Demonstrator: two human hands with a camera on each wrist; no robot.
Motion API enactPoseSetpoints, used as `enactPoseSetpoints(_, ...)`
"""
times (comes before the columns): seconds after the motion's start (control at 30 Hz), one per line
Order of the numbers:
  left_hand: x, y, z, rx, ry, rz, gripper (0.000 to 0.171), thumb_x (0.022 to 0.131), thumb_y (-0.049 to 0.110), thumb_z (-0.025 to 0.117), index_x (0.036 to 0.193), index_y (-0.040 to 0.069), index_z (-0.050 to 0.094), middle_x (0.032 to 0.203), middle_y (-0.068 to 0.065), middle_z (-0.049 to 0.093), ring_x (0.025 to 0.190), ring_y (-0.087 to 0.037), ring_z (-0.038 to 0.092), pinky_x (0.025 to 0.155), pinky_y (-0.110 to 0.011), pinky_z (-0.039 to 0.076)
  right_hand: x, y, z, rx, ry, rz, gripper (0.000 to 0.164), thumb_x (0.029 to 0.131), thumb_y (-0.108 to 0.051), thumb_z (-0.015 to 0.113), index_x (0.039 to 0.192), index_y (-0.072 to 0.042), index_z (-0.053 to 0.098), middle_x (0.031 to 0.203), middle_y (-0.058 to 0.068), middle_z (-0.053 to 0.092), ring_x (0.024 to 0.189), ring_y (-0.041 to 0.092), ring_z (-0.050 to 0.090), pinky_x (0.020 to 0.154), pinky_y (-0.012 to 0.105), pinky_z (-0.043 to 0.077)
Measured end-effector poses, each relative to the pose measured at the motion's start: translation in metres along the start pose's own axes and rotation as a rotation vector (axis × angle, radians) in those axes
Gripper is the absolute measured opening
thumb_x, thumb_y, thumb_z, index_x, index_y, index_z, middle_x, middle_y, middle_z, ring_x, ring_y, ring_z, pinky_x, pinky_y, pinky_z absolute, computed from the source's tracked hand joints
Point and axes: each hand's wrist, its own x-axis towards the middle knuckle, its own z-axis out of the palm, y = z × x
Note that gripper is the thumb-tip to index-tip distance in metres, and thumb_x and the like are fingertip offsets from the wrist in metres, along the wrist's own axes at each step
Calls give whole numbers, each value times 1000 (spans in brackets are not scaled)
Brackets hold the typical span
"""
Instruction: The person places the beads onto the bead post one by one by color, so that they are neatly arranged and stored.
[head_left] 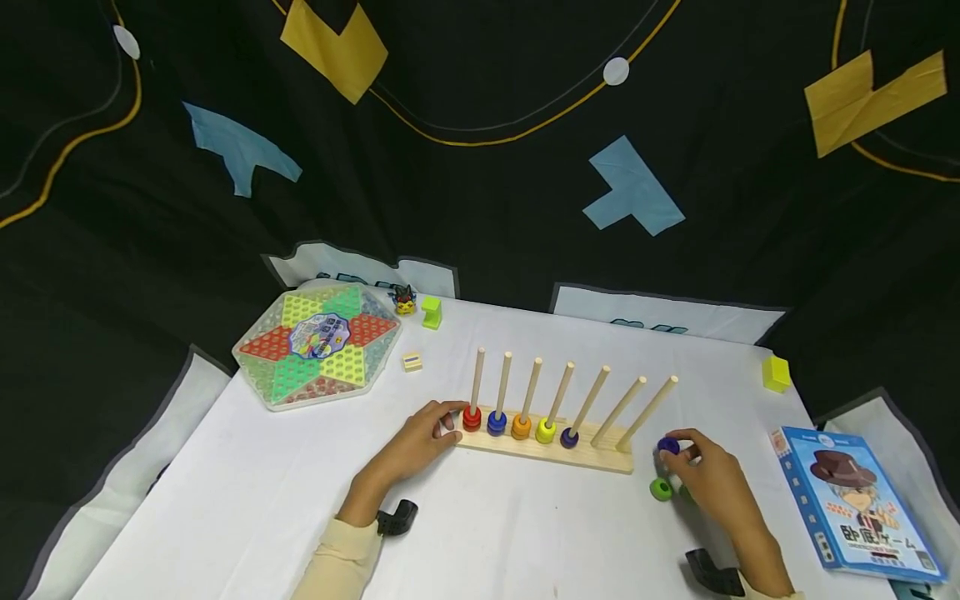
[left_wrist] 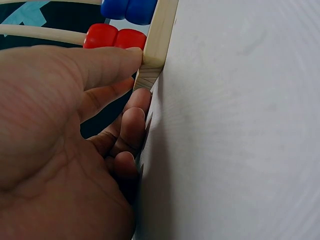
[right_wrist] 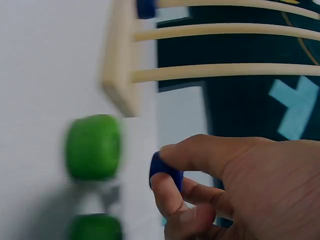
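Note:
A wooden peg rack (head_left: 525,448) with several upright pegs lies across the middle of the white table. Red, blue, orange, yellow and purple beads (head_left: 569,437) sit low on its pegs from the left; the two rightmost pegs are bare. My left hand (head_left: 411,446) holds the rack's left end, thumb and fingers at the wood beside the red beads (left_wrist: 116,38). Off the rack's right end, my right hand (head_left: 708,479) pinches a dark purple bead (right_wrist: 165,172) between thumb and fingers. Beneath that hand are two green beads (right_wrist: 95,147), one partly hidden in the head view.
At the far left lies a hexagonal Chinese checkers board (head_left: 360,379). Near it are a small figurine (head_left: 403,300), a lime-green block (head_left: 431,312) and a small cream block (head_left: 412,362). A blue game box (head_left: 817,500) and a yellow block (head_left: 776,373) are on the right.

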Motion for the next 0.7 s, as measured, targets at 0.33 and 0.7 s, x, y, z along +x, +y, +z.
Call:
enactPoseSetpoints(0.33, -1, 1, 0, -1, 5, 2, 46, 90, 15, 66, 134, 21, 53, 93, 0, 52, 75, -12, 45, 66, -27, 39, -25, -47, -62, 112, 280, -130, 48, 94, -42, 57, 128, -8, 51, 85, 8, 64, 60, 16, 53, 46, 27, 45)
enactPoseSetpoints(0.7, -1, 1, 0, 12, 5, 16, 46, 91, 15, 66, 135, 21, 52, 93, 1, 52, 75, -12, 45, 67, -28, 39, -40, -116, -87, 166, 359, -336, 38, 92, -32, 63, 123, -11, 57, 85, 4, 56, 70, 14, 49, 47, 23, 43)
